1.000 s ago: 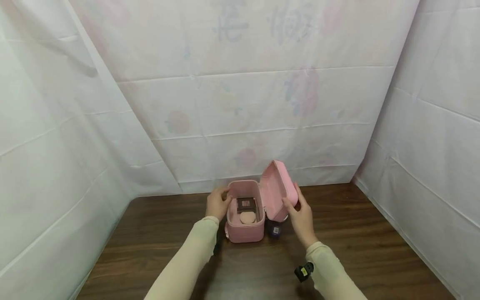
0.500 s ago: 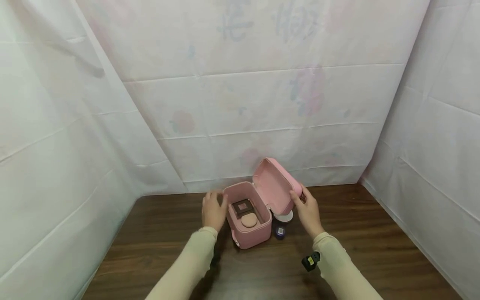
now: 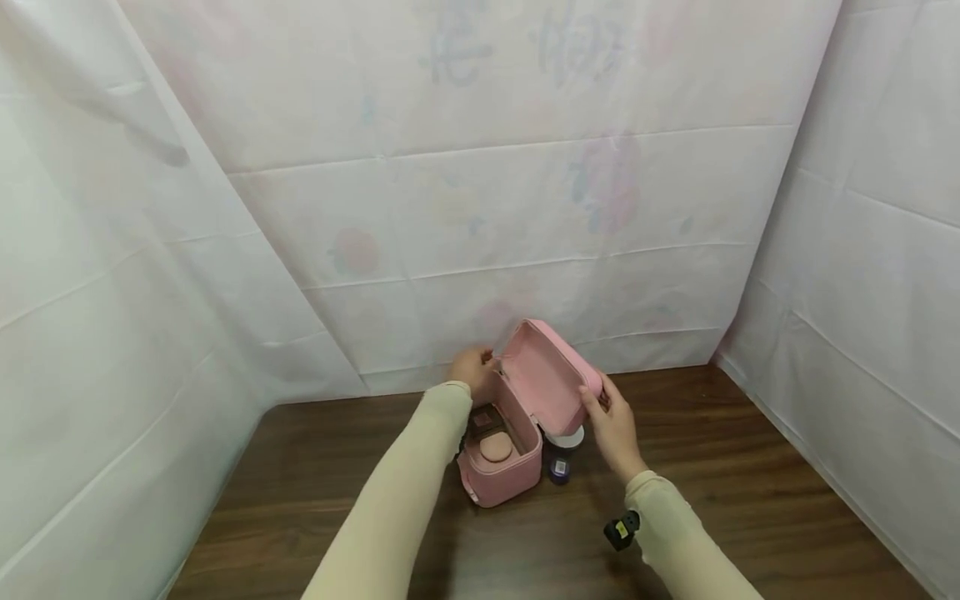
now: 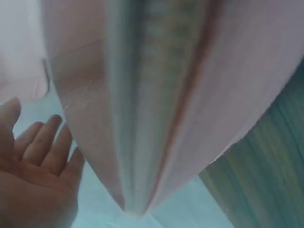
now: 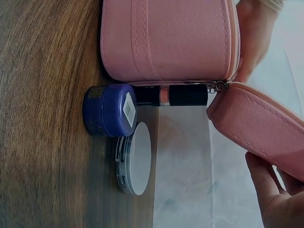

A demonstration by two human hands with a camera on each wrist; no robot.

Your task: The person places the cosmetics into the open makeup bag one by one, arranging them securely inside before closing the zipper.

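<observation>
A pink cosmetic case (image 3: 501,485) stands on the table with its lid (image 3: 547,375) raised and leaning right. Inside it, a dark square compact (image 3: 483,421) lies behind a round beige powder puff (image 3: 496,447). My right hand (image 3: 617,425) grips the lid's right end, thumb at the near edge and fingers behind it. Over the case's far end is my left hand (image 3: 471,369), close to the back corner where lid and body meet. In the left wrist view the left hand (image 4: 40,175) has its palm showing and fingers extended, beside the case's zipper edge (image 4: 156,95).
To the right of the case stand a blue jar (image 5: 110,110), a white-topped round compact (image 5: 140,159) and an upright black tube (image 5: 187,95) close against the case. White cloth (image 3: 480,208) hangs behind and at both sides of the wooden table (image 3: 315,483).
The case has turned, with its near end swung toward the right. My left hand has moved from the left rim to the far corner. The right hand keeps its grip on the lid.
</observation>
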